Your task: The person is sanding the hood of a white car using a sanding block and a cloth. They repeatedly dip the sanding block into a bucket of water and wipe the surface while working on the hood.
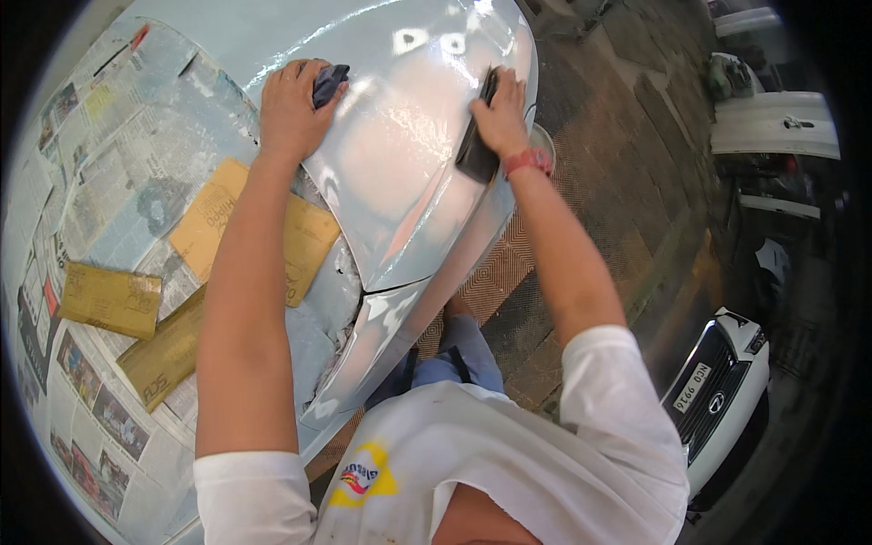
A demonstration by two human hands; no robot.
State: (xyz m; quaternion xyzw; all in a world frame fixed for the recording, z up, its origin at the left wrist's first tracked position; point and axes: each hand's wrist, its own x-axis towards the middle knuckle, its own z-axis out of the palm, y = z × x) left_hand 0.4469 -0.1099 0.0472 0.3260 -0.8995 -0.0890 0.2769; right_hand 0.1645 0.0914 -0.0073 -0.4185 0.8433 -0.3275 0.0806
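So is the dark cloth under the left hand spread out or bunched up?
Bunched up: the dark cloth shows as a crumpled wad beside the left hand on the car panel.

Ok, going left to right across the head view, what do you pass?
Newspaper sheets → brown sandpaper sheet → left hand on a dark cloth → glossy car panel → right hand with a dark sanding block → white car.

Bright daylight, even. Strong glare patches on the glossy pale-blue car panel (pixel 409 154), esp. near its top edge. Soft shadow under the panel on the paved ground (pixel 581 118). Heavy fisheye bend w/ dark vignette at the rim; edges soft, centre sharp.
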